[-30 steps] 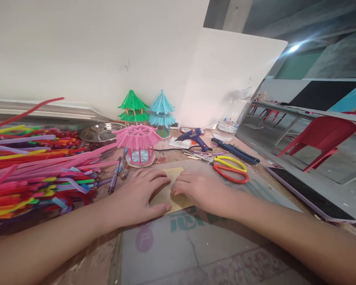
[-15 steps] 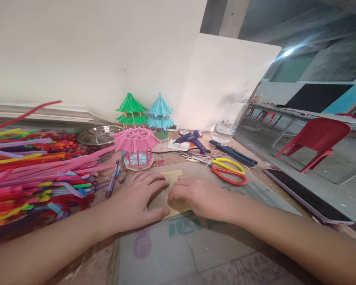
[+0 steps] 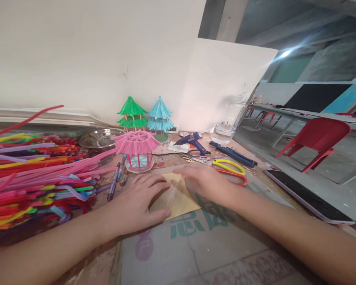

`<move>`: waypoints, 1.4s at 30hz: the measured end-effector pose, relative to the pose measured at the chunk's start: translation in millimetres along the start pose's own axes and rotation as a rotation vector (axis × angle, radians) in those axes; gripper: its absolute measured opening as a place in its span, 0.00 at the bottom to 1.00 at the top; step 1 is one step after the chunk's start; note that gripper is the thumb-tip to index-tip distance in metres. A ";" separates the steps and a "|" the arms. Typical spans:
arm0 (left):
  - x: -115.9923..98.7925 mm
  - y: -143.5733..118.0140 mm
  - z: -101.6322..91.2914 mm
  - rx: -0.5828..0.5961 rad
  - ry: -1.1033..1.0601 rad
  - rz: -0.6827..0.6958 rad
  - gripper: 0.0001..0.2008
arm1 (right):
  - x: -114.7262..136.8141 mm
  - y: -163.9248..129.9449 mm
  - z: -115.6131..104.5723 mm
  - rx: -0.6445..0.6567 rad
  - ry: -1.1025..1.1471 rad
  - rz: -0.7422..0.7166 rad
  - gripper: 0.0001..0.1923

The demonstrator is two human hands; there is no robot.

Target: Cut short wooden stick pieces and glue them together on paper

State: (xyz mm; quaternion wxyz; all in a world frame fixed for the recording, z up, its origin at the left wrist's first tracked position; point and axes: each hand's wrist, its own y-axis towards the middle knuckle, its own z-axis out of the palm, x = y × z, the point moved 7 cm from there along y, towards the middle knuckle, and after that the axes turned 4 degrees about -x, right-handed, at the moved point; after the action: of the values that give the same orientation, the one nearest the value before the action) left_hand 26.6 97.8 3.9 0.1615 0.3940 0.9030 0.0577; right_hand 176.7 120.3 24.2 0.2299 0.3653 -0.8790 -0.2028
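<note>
A tan sheet of paper lies on a grey cutting mat. My left hand rests flat on the sheet's left part, fingers spread and thumb at its near edge. My right hand, blurred, is over the sheet's far right corner, empty, with its fingers close to the yellow and red scissors. Just beyond my hands stands a pink pipe-cleaner pavilion.
A big heap of coloured pipe cleaners fills the left. Green and blue pavilions, a metal dish, a glue gun, a blue tool, pens and a water bottle lie behind. A tablet lies right.
My right hand has lifted off the middle of the paper and moved away to the right, toward the scissors. The left hand has stayed on the sheet.
</note>
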 end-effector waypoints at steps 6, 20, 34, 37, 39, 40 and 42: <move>3.2 -1.1 1.2 0.008 -0.010 -0.023 0.26 | -78.2 -0.9 -24.0 -0.129 0.177 0.532 0.17; 4.7 -2.4 0.9 -0.029 -0.032 -0.043 0.27 | -69.0 5.3 -8.2 0.038 -0.239 0.383 0.10; 1.3 -5.4 -2.6 -0.045 -0.063 -0.044 0.27 | -61.4 27.5 2.8 0.193 -0.395 0.351 0.11; 0.3 -5.5 -3.8 -0.038 -0.065 -0.045 0.27 | -44.9 39.6 8.3 0.171 -0.339 0.314 0.12; -0.8 -5.4 -4.6 -0.030 -0.059 -0.045 0.27 | -29.0 51.3 18.3 0.169 -0.278 0.265 0.12; -1.1 -5.3 -4.5 -0.023 -0.055 -0.047 0.27 | -21.1 57.4 24.7 0.173 -0.245 0.240 0.10; -1.3 -5.2 -4.0 -0.014 -0.051 -0.050 0.27 | -7.6 68.9 36.8 0.171 -0.180 0.198 0.09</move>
State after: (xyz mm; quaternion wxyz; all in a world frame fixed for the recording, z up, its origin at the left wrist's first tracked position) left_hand 22.5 93.4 6.8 0.1885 0.3717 0.9077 0.0497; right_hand 123.2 177.8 28.5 0.1373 0.2753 -0.9418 -0.1353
